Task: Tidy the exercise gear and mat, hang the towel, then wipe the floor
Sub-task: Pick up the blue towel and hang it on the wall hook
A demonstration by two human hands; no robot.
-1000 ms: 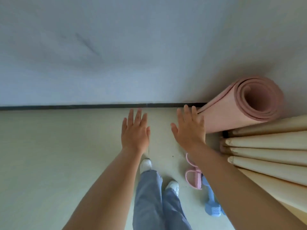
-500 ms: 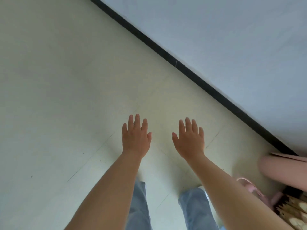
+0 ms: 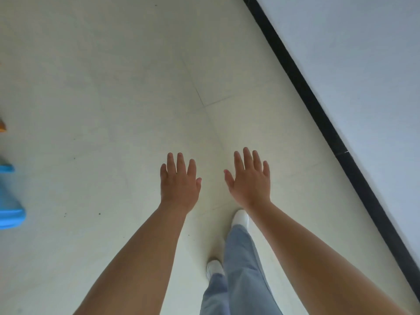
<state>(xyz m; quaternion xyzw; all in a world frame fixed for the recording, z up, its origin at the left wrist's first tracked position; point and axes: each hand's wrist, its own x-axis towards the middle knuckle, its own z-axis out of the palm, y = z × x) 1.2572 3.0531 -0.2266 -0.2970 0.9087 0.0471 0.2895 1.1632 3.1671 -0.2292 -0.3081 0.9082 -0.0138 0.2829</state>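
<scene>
My left hand (image 3: 179, 180) and my right hand (image 3: 250, 178) are both stretched out in front of me, palms down, fingers apart, holding nothing. They hover over the pale tiled floor (image 3: 113, 87). A bright blue object (image 3: 10, 201) shows at the left edge, cut off by the frame; I cannot tell what it is. The rolled pink mat, the towel and the other exercise gear are out of view.
A black skirting strip (image 3: 318, 110) runs diagonally along the foot of a white wall (image 3: 363, 53) on the right. My legs in light blue trousers (image 3: 238, 269) and white shoes (image 3: 241, 218) stand below my hands. A small orange thing (image 3: 2, 127) peeks in at the far left.
The view has swung left, away from the corner; the rolled pink mat, pink and blue gear and curtain have left the frame. A blue object has come in at the left. Both hands stay empty.
</scene>
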